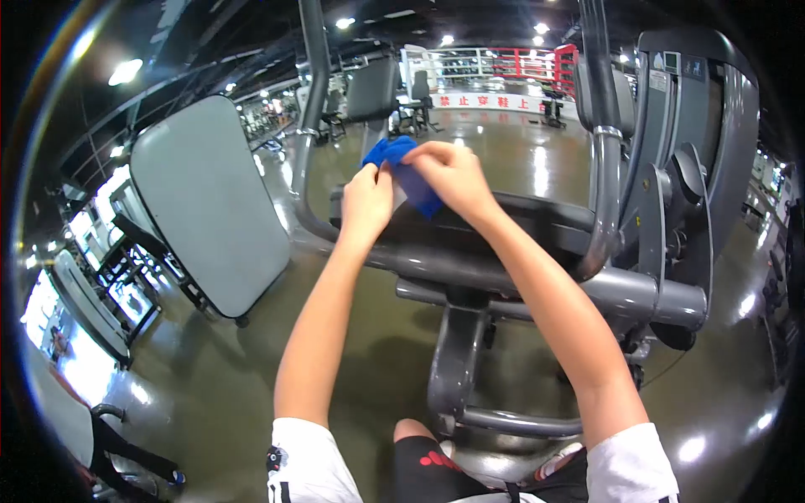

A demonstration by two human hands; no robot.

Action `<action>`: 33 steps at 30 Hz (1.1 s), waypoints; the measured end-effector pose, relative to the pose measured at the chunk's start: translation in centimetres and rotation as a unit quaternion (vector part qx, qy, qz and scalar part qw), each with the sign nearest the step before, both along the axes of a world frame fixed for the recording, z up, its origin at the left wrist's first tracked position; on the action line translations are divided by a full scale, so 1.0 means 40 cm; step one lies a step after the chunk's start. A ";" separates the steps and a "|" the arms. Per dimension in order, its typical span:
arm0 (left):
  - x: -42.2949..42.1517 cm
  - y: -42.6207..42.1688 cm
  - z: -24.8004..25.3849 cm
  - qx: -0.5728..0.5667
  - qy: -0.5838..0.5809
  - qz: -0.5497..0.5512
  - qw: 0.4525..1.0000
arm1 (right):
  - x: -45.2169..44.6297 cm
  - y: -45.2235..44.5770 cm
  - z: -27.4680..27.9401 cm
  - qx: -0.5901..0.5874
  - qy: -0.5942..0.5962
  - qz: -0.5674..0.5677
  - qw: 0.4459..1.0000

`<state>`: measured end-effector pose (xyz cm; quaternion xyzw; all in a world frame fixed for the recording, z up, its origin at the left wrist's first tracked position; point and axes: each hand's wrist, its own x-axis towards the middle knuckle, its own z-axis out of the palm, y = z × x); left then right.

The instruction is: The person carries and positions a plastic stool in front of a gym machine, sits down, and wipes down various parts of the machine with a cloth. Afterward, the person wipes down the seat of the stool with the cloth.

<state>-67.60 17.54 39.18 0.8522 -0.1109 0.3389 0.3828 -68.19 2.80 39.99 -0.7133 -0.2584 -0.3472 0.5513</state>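
A blue cloth [416, 189] is held up between my two hands, bunched at its top with a part hanging down. My left hand [367, 204] is closed on its left side. My right hand [454, 176] pinches the upper right part between thumb and fingers. Directly behind and below the cloth is the dark pad [520, 220] of a grey gym machine. Whether the cloth touches the pad, I cannot tell.
The machine's curved tubes [312, 109] rise on both sides of my hands, with a thick crossbar [436, 267] below. A large grey panel [205, 201] stands at left, a weight-stack housing [700, 109] at right. A boxing ring [495, 71] is far behind.
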 end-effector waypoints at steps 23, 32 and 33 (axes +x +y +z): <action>0.234 0.204 0.256 0.075 -0.146 0.160 0.973 | 0.069 0.045 0.002 -0.360 0.080 -0.085 0.926; 0.081 0.220 0.047 0.130 -0.228 0.275 0.925 | 0.041 0.041 -0.002 -0.399 0.032 -0.137 0.906; 0.084 0.239 0.006 0.089 -0.248 0.255 0.930 | 0.043 0.040 0.000 -0.409 0.037 -0.138 0.901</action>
